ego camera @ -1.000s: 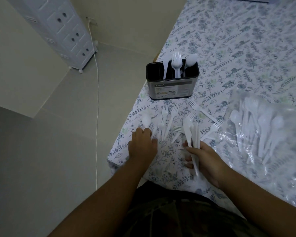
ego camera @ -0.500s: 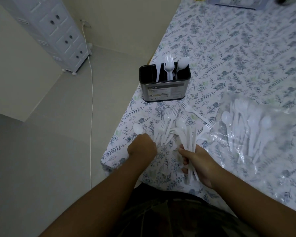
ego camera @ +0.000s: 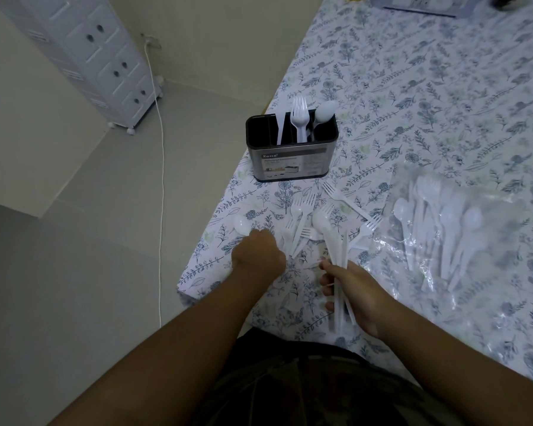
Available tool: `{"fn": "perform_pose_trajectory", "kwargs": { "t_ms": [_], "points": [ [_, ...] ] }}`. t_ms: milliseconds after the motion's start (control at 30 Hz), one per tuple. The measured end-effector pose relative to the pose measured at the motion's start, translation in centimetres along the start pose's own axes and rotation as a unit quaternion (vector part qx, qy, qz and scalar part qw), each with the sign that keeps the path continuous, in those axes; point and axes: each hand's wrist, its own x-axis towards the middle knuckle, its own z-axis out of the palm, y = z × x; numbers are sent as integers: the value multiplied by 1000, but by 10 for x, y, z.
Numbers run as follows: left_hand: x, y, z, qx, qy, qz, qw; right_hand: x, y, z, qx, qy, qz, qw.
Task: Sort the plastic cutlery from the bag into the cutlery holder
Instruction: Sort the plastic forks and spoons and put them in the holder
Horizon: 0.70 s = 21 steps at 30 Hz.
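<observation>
A black and steel cutlery holder [ego camera: 291, 161] stands near the table's left edge, with a knife, forks and a spoon upright in separate slots. Loose white forks [ego camera: 299, 222] lie scattered in front of it. My right hand [ego camera: 356, 295] grips a bundle of white cutlery [ego camera: 336, 244], mostly knives with a spoon, pointing away from me. My left hand [ego camera: 259, 255] has its fingers curled over the handle of a white spoon [ego camera: 240, 224] at the table's edge; the handle is hidden. A clear plastic bag [ego camera: 462, 229] with several spoons and forks lies to the right.
The table carries a floral cloth [ego camera: 413, 87], and its left edge drops to the floor right beside my left hand. A white drawer cabinet [ego camera: 105, 63] and a white cable [ego camera: 162, 186] are on the floor at left. Some objects sit at the table's far end.
My right hand has drawn the bundle slightly toward me and raised it. My left hand has stayed over the spoon, which has shifted a little left. The camera has tilted.
</observation>
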Motion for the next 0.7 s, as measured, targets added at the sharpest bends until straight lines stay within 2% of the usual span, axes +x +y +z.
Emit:
{"fn": "perform_pose_trajectory", "kwargs": {
  "t_ms": [100,267,433,600,700],
  "points": [
    [2,2,-2,-8,-13,5,1000,-2,0,0,-3,1,-4,1000],
    [5,-9,8,-151,36,12,988,-2,-1,-4,-16,7,-24,1000],
    [-4,-11,13,-185,43,27,981,1,-6,0,60,3,8,998],
    [-17,0,11,-242,56,87,965,5,-9,4,87,-9,-16,996],
    [-36,15,5,-305,23,140,942,3,-10,7,119,-51,-23,991]
  ]
}}
